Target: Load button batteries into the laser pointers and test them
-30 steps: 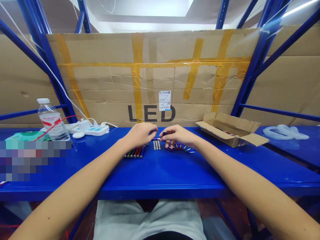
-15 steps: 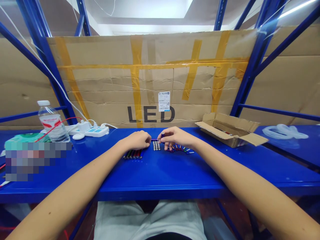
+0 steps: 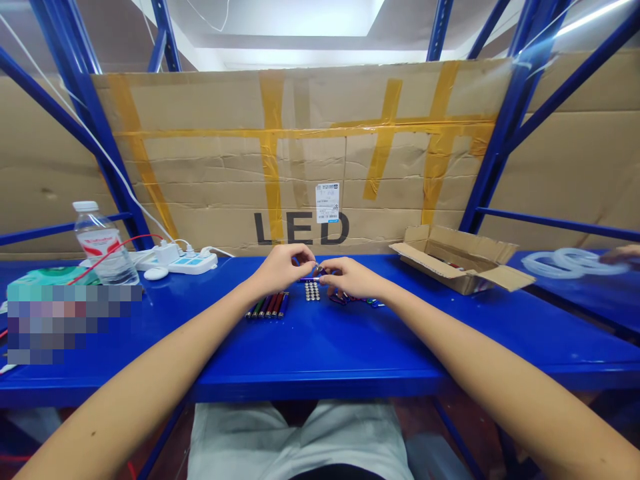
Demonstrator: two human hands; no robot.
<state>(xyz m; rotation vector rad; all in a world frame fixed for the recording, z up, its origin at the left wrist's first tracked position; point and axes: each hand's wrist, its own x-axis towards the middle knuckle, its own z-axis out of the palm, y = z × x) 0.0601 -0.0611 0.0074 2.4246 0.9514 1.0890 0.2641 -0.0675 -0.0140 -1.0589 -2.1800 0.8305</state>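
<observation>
My left hand is pinched closed at the middle of the table, its fingertips meeting those of my right hand. What the left fingers hold is too small to make out. My right hand grips a small dark metal tube with a silvery end towards the left fingers. Just below lie small silver button cells in neat rows. Behind them is a blue-purple tube, lying crosswise. Several coloured metal tubes lie side by side under my left wrist. Small coloured clips lie partly hidden beneath my right hand.
An open cardboard box stands at the right, with clear coiled tubing beyond it. Another person's hand shows at the right edge. On the left are a water bottle, a power strip and a green packet.
My left hand has risen from beside the button cells to meet my right hand's fingertips. The right hand has turned slightly with the tube. Another person's hand has appeared at far right.
</observation>
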